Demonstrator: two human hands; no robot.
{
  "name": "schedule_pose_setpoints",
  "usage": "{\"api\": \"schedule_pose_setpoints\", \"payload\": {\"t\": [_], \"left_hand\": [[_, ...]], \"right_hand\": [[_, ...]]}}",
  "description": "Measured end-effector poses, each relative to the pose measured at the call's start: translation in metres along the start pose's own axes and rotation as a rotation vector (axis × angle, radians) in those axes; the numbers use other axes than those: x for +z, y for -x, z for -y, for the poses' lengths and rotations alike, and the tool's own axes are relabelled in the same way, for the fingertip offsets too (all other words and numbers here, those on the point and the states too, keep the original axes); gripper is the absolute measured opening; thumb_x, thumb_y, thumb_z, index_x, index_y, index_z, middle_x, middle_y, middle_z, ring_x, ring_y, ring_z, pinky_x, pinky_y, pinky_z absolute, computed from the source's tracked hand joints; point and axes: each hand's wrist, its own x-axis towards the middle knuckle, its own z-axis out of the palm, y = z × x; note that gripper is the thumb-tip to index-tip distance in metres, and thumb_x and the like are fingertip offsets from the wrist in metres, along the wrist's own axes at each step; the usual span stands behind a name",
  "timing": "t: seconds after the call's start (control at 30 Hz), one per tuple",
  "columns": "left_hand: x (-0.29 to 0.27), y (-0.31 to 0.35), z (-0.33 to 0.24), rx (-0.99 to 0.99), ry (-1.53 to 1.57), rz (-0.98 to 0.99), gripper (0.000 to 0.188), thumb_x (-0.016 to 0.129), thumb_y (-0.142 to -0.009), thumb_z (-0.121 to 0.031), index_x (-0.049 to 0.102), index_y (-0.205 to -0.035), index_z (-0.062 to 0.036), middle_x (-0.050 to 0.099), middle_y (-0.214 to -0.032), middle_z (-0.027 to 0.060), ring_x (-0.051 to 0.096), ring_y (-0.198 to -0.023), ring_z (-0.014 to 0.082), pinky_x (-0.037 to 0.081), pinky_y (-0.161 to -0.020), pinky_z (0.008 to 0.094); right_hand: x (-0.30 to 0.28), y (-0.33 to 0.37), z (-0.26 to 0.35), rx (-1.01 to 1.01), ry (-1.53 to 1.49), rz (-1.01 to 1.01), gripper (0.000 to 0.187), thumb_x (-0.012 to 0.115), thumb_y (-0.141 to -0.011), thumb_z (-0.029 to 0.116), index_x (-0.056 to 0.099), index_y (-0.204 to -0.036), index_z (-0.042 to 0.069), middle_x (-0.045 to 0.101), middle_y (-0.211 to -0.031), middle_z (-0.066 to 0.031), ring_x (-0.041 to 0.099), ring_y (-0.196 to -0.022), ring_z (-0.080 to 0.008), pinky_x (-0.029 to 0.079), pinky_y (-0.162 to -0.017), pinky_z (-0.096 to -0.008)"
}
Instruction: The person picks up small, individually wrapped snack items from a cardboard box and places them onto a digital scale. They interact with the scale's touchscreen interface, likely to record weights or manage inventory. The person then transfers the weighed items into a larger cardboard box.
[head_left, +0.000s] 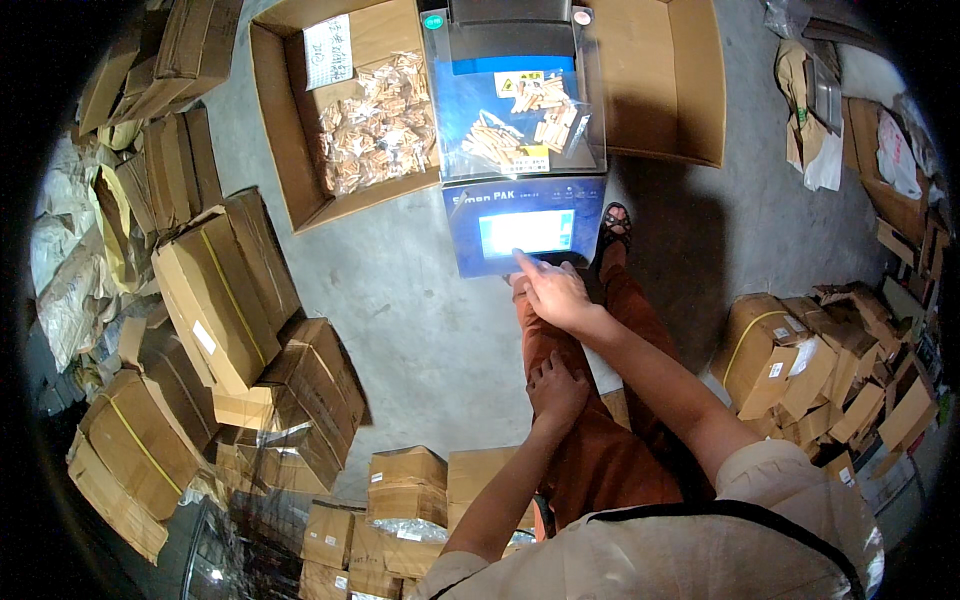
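Clock positions are taken from the centre of the view. Two hands observed. Left hand (558, 390), between 4 and 5 o'clock: laid flat on the trousered leg, fingers slightly apart. Right hand (556, 296), 3 o'clock: index finger extended, other fingers curled; its tip is at the lower edge of one lit screen (530, 228), contact not confirmable. The screen is set in the front of one blue machine (468, 225), 12 o'clock. Sticks (488, 138) too many to count lie at its clear cover, whether on or under it cannot be told, alongside two yellow labels (530, 158). Two open boxes flank the machine: the left box (283, 130), 11 o'clock, contains one paper sheet (328, 50) and numerous clear bags (375, 130) of sticks; the right box (690, 60) is at 1 o'clock. Surface: grey floor (400, 300), shadowed at 2 o'clock. Room: cartons (408, 468) stand near 7 o'clock, a left stack (215, 310) at 9, and a right pile (760, 350) towards 4.
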Motion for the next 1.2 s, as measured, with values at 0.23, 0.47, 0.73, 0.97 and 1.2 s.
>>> {"api": "schedule_pose_setpoints", "payload": {"t": [0.23, 0.47, 0.73, 0.97, 1.2], "left_hand": [[-0.018, -0.002, -0.019, -0.016, -0.026, -0.015, 0.062, 0.059, -0.085, -0.033, 0.046, -0.137, -0.0007, 0.055, -0.131, 0.0213, 0.049, -0.125, 0.0390, 0.039, -0.104, 0.0518], [-0.013, -0.002, -0.011, 0.006, -0.043, -0.037, 0.061, 0.059, -0.085, -0.032, 0.047, -0.135, 0.0001, 0.057, -0.128, 0.0224, 0.052, -0.122, 0.0397, 0.040, -0.104, 0.0496], [-0.045, -0.003, -0.051, -0.167, -0.151, 0.131, 0.061, 0.059, -0.085, -0.032, 0.047, -0.135, 0.0005, 0.057, -0.127, 0.0231, 0.052, -0.121, 0.0403, 0.040, -0.104, 0.0494], [-0.021, -0.006, -0.023, 0.023, 0.002, -0.095, 0.060, 0.058, -0.086, -0.033, 0.048, -0.134, 0.0011, 0.057, -0.127, 0.0226, 0.051, -0.122, 0.0401, 0.040, -0.104, 0.0492], [-0.052, -0.003, -0.060, -0.215, -0.249, 0.188, 0.060, 0.059, -0.085, -0.032, 0.048, -0.134, 0.0011, 0.058, -0.126, 0.0223, 0.052, -0.122, 0.0398, 0.040, -0.104, 0.0480]], "right_hand": [[0.002, 0.002, -0.006, -0.044, 0.035, -0.051, 0.064, 0.048, -0.094, 0.019, 0.025, -0.153, 0.014, 0.064, -0.111, -0.0253, 0.063, -0.096, -0.0420, 0.041, -0.096, -0.0536], [-0.009, 0.001, 0.004, 0.007, 0.002, 0.038, 0.066, 0.051, -0.090, 0.015, 0.027, -0.152, 0.014, 0.062, -0.115, -0.0229, 0.062, -0.103, -0.0417, 0.039, -0.100, -0.0571], [0.007, 0.004, -0.010, -0.036, 0.104, -0.080, 0.066, 0.049, -0.092, 0.018, 0.024, -0.153, 0.012, 0.065, -0.110, -0.0254, 0.064, -0.091, -0.0413, 0.043, -0.093, -0.0517], [0.017, 0.010, -0.010, -0.081, 0.068, -0.052, 0.067, 0.050, -0.090, 0.018, 0.027, -0.152, 0.010, 0.065, -0.109, -0.0229, 0.063, -0.094, -0.0405, 0.043, -0.093, -0.0511], [0.022, 0.009, -0.023, -0.068, 0.027, -0.116, 0.068, 0.052, -0.089, 0.017, 0.028, -0.152, 0.009, 0.065, -0.109, -0.0230, 0.064, -0.092, -0.0394, 0.043, -0.090, -0.0503]]}}
